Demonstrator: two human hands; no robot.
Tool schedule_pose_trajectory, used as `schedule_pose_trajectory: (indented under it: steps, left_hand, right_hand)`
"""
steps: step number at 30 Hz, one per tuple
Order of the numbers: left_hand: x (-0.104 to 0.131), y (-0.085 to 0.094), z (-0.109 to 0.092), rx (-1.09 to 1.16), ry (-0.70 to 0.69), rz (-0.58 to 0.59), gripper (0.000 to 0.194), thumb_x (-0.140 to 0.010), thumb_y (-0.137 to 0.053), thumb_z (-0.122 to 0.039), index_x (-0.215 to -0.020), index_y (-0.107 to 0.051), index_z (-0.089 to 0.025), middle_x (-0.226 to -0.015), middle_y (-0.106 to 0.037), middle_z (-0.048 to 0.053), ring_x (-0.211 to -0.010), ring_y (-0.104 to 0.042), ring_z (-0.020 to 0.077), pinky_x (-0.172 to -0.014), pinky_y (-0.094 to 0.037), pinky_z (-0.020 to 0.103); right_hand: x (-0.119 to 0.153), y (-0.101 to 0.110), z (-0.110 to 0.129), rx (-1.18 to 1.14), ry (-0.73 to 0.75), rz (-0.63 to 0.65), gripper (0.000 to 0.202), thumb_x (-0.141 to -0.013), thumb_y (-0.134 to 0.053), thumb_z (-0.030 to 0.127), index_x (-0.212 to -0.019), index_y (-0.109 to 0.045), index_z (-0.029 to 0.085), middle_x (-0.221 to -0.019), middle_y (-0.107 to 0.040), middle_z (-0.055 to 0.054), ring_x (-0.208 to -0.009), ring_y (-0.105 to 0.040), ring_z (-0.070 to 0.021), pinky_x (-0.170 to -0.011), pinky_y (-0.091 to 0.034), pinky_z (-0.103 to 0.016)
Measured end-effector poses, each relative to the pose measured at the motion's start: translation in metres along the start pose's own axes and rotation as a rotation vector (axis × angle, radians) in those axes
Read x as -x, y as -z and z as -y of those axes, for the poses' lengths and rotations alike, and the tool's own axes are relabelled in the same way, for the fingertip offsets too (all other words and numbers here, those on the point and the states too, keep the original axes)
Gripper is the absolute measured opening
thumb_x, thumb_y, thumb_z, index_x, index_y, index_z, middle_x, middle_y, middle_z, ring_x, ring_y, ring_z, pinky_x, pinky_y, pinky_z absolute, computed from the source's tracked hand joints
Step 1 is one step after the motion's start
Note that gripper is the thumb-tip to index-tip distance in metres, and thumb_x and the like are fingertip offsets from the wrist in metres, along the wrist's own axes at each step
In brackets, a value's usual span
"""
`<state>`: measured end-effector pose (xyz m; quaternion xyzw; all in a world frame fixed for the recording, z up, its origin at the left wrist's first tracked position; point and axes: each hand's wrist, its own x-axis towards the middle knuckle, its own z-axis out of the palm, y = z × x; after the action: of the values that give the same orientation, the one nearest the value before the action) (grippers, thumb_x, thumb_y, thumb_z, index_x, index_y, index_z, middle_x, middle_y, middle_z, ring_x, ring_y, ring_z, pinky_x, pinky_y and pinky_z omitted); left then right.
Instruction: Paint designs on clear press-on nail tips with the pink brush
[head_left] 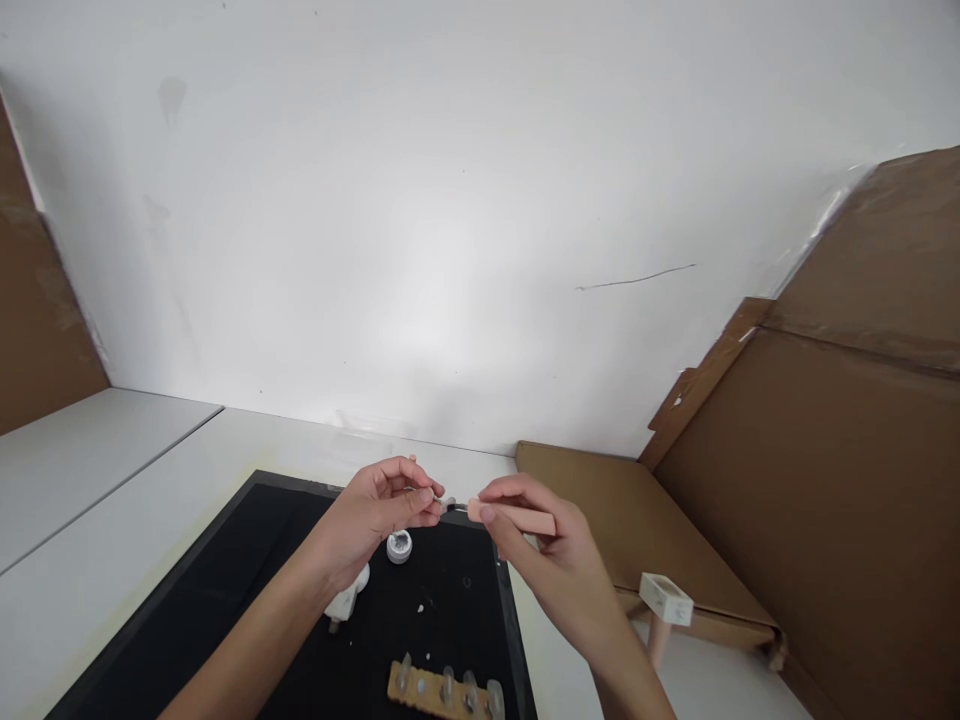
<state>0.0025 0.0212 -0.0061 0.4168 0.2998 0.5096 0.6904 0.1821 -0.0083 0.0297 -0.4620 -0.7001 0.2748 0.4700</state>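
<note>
Lower centre, your left hand pinches a small piece, your right hand clamps a peach-handled tool; a loose pinch could drop the piece.

The left hand and right hand are bare; the left forearm is bare as far as it shows, long and smooth, tapering to a slim wrist; the right forearm, less of it visible, is bare too; the fingers are slender; nail detail is too small to tell.
</note>
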Motion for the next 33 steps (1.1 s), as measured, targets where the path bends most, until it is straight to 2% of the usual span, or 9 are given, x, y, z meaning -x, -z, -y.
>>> schedule_pose_trajectory:
  steps: [4,11,19,24,26,30,33]
  left_hand:
    - [0.0,0.001,0.001,-0.002,0.001,-0.007,0.027,-0.062,-0.087,-0.03,-0.071,-0.066,-0.014,-0.083,-0.068,0.003,-0.07,-0.063,0.0122,-0.075,-0.051,0.028]
    - [0.001,-0.002,-0.003,-0.022,0.001,-0.009,0.029,-0.06,-0.087,-0.033,-0.07,-0.067,-0.015,-0.082,-0.068,0.004,-0.075,-0.063,0.0144,-0.077,-0.051,0.029]
    - [-0.001,0.0,0.001,-0.017,0.003,-0.002,0.027,-0.062,-0.087,-0.031,-0.071,-0.068,-0.014,-0.077,-0.067,0.002,-0.069,-0.062,0.012,-0.073,-0.051,0.028]
    - [-0.004,0.001,0.003,-0.031,0.007,0.006,0.026,-0.064,-0.086,-0.031,-0.072,-0.067,-0.015,-0.083,-0.068,0.003,-0.072,-0.063,0.0121,-0.077,-0.051,0.027]
    - [-0.004,0.001,0.005,-0.036,0.006,0.016,0.025,-0.065,-0.085,-0.03,-0.071,-0.067,-0.015,-0.082,-0.068,0.003,-0.072,-0.063,0.012,-0.077,-0.051,0.027]
    - [-0.003,0.003,0.007,-0.039,0.002,0.017,0.027,-0.064,-0.086,-0.031,-0.072,-0.067,-0.014,-0.074,-0.067,0.002,-0.069,-0.063,0.0118,-0.073,-0.051,0.026]
    - [-0.004,0.004,0.008,-0.041,-0.005,0.012,0.025,-0.065,-0.085,-0.031,-0.072,-0.067,-0.014,-0.077,-0.067,0.002,-0.071,-0.063,0.0117,-0.074,-0.051,0.026]
  right_hand:
    - [0.0,0.0,-0.005,-0.007,-0.012,-0.032,0.016,-0.082,-0.059,0.032,-0.073,-0.062,0.019,-0.065,-0.058,0.0,-0.055,-0.048,-0.0125,-0.048,-0.036,-0.024]
    - [0.001,-0.002,0.0,-0.074,-0.012,0.047,0.019,-0.079,-0.063,0.037,-0.074,-0.065,0.019,-0.06,-0.055,0.001,-0.05,-0.048,-0.0111,-0.046,-0.041,-0.023]
    - [-0.003,0.0,-0.011,-0.057,-0.021,-0.045,0.017,-0.079,-0.063,0.035,-0.073,-0.062,0.019,-0.064,-0.057,0.001,-0.049,-0.045,-0.0099,-0.044,-0.036,-0.022]
    - [0.0,0.001,-0.01,-0.071,-0.018,0.033,0.023,-0.079,-0.059,0.041,-0.074,-0.062,0.019,-0.049,-0.048,0.005,-0.042,-0.044,-0.0098,-0.044,-0.039,-0.024]
    - [0.0,0.0,-0.01,-0.049,-0.02,0.041,0.023,-0.08,-0.059,0.041,-0.073,-0.062,0.019,-0.051,-0.049,0.004,-0.043,-0.045,-0.0102,-0.044,-0.038,-0.023]
    - [-0.003,-0.004,-0.017,0.036,-0.003,-0.031,0.018,-0.082,-0.059,0.033,-0.073,-0.061,0.018,-0.062,-0.057,0.001,-0.05,-0.045,-0.0106,-0.046,-0.035,-0.023]
    - [-0.003,-0.005,-0.024,0.088,0.024,-0.077,0.013,-0.082,-0.058,0.029,-0.075,-0.061,0.019,-0.062,-0.059,0.001,-0.052,-0.045,-0.0114,-0.047,-0.033,-0.023]
